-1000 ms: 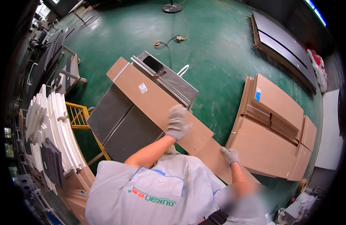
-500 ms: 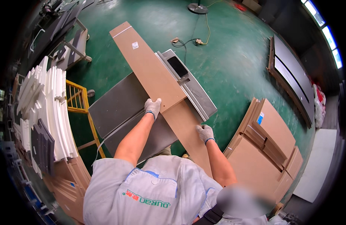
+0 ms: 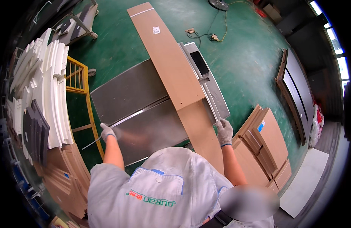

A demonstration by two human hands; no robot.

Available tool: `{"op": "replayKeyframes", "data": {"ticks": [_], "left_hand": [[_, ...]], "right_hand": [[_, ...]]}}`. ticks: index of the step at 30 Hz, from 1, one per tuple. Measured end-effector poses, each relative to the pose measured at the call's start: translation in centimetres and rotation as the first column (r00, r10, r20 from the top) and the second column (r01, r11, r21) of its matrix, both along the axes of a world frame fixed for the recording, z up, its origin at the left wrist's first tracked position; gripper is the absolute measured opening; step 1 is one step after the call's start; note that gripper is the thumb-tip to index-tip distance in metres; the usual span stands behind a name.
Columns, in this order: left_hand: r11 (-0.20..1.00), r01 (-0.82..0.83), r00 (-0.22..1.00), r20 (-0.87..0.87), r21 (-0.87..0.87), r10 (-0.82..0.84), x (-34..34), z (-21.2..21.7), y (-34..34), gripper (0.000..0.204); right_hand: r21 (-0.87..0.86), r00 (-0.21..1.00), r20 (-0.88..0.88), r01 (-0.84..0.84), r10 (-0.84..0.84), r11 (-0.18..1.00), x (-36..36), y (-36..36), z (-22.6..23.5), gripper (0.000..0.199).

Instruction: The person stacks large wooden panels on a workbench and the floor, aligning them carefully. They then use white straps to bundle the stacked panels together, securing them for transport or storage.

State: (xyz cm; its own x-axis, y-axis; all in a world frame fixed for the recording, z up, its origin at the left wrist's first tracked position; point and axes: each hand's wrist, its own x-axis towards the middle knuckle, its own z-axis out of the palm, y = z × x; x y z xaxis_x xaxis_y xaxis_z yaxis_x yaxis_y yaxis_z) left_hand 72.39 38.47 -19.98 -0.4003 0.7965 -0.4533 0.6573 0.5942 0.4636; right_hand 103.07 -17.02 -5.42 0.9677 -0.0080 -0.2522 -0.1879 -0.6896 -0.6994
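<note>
A strapping machine (image 3: 145, 125) with a grey metal top stands in front of me. Across it lies a stack of long brown boards (image 3: 167, 64), a white strap round its far end and a white label on top. A lower brown board (image 3: 200, 131) sticks out toward me. At the machine's left edge my gloved left hand (image 3: 107, 132) is closed on a thin white strap (image 3: 92, 144), whose end trails out to the left. My gloved right hand (image 3: 224, 133) is by the machine's near right corner, fingers curled; what they hold is hidden.
White panels (image 3: 55, 95) stand stacked at the left beside a yellow metal frame (image 3: 88, 91). Brown board stacks (image 3: 272, 140) are at the right, dark panels (image 3: 297, 91) farther back. A cable with a plug (image 3: 213, 37) lies on the green floor.
My left hand has left the boards and moved left and nearer to the strap. My right hand has moved off the lower board to the machine's right corner. The view has shifted.
</note>
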Motion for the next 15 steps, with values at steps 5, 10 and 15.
{"op": "replayKeyframes", "data": {"ticks": [5,10,15], "left_hand": [[0.869,-0.377,0.44,0.764,-0.32,0.472,-4.8,0.1,7.1,0.034],[0.838,-0.05,0.276,0.814,0.544,-0.512,4.9,20.3,3.8,0.015],[-0.243,0.501,0.032,-0.298,0.831,-0.954,17.2,38.0,-12.3,0.019]], "right_hand": [[0.16,0.967,0.141,-0.232,0.21,0.96,2.1,7.2,4.6,0.033],[-0.005,0.584,0.498,-0.738,0.641,0.675,1.6,16.8,14.9,0.033],[-0.543,-0.176,0.714,-0.751,0.678,0.377,-1.7,23.6,24.2,0.049]]}}
